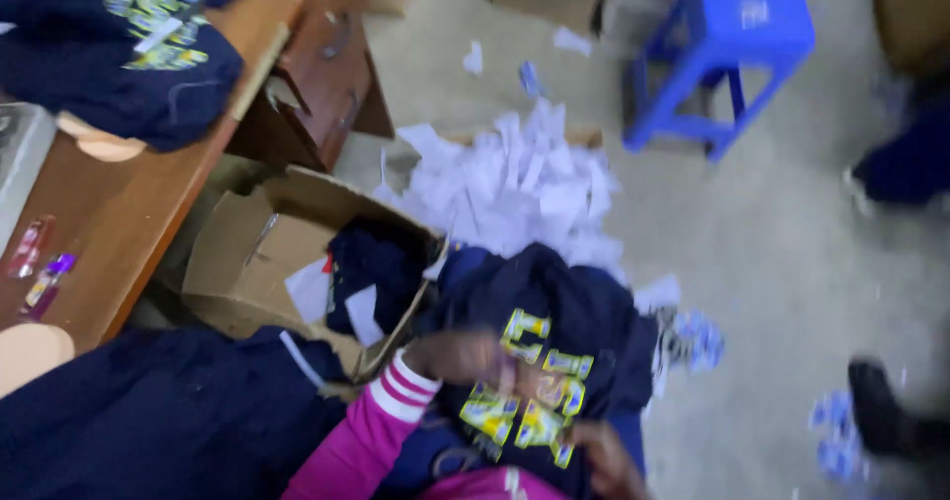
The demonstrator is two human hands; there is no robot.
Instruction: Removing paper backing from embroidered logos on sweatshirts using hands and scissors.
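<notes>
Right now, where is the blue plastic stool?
In the head view, the blue plastic stool stands on the floor at the upper right, just right of the heap of white paper scraps and far from both hands.

Bare floor (792, 252) lies open right of the paper heap (515, 188); a blue stool (727, 50) stands beyond it; a shoe (876, 411) blocks the lower right corner; an open carton (267, 262) hems the left, wedged against the desk (129, 203); the dark garment (554, 351) fills the lap, both hands on it.
</notes>
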